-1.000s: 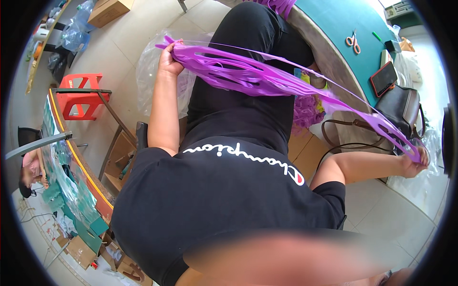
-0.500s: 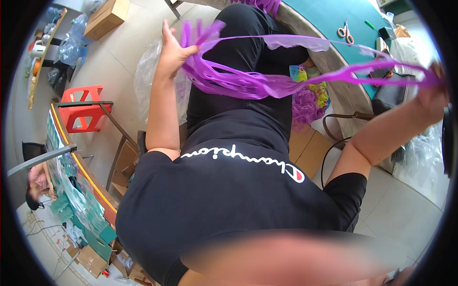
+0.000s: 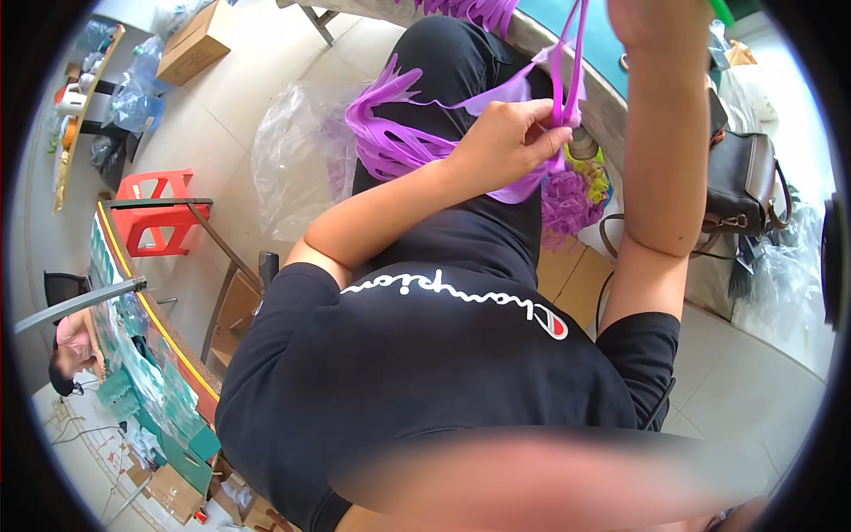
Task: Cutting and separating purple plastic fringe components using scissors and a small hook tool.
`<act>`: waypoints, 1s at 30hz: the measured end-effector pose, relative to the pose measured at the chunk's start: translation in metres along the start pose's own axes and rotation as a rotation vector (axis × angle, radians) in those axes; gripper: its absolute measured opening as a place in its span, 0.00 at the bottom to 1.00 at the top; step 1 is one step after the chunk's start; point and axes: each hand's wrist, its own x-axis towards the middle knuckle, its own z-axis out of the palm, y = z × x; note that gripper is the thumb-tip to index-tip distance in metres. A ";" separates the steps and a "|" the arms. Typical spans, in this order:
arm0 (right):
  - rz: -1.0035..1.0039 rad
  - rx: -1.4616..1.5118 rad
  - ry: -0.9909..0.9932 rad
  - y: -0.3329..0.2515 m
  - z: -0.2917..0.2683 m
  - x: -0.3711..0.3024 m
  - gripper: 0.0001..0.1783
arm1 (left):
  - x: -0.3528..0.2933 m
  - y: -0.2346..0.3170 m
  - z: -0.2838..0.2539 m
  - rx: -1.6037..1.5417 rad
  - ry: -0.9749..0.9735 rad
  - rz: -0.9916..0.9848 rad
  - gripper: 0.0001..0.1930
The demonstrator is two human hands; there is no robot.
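A loose bundle of thin purple strips (image 3: 390,133) lies across my dark-trousered lap. My left hand (image 3: 510,146) is closed, with thumb and finger pinching some of these strips at their right end. From that pinch a few strips run up toward the top edge of the view. My right hand (image 3: 658,25) is raised at the upper right, its fingers cut off by the frame. A bright green object (image 3: 723,11) shows just beside it; whether the hand touches it I cannot tell.
More purple strips (image 3: 470,12) lie on the green-topped table (image 3: 612,44) ahead. Beneath my right arm's side sit a purple-and-yellow shredded pile (image 3: 572,208) and a dark handbag (image 3: 743,177). A clear plastic bag (image 3: 297,155), red stool (image 3: 158,213) and carton (image 3: 197,43) are leftward. A person (image 3: 71,355) sits at another table.
My left hand has moved right across my lap and now pinches the strips' right end. The right hand has swung up and inward from the far right. The stretched bundle has slackened onto my lap.
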 end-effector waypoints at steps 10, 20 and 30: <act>0.084 -0.459 -0.097 0.033 -0.040 -0.090 0.11 | -0.038 0.001 -0.010 -0.928 0.028 -0.235 0.14; 0.185 -0.201 0.195 0.056 -0.030 -0.222 0.12 | -0.052 0.005 -0.010 -0.822 0.242 -0.184 0.19; 0.109 -0.195 0.247 0.060 -0.029 -0.225 0.13 | -0.053 0.004 -0.008 -0.777 0.318 -0.105 0.20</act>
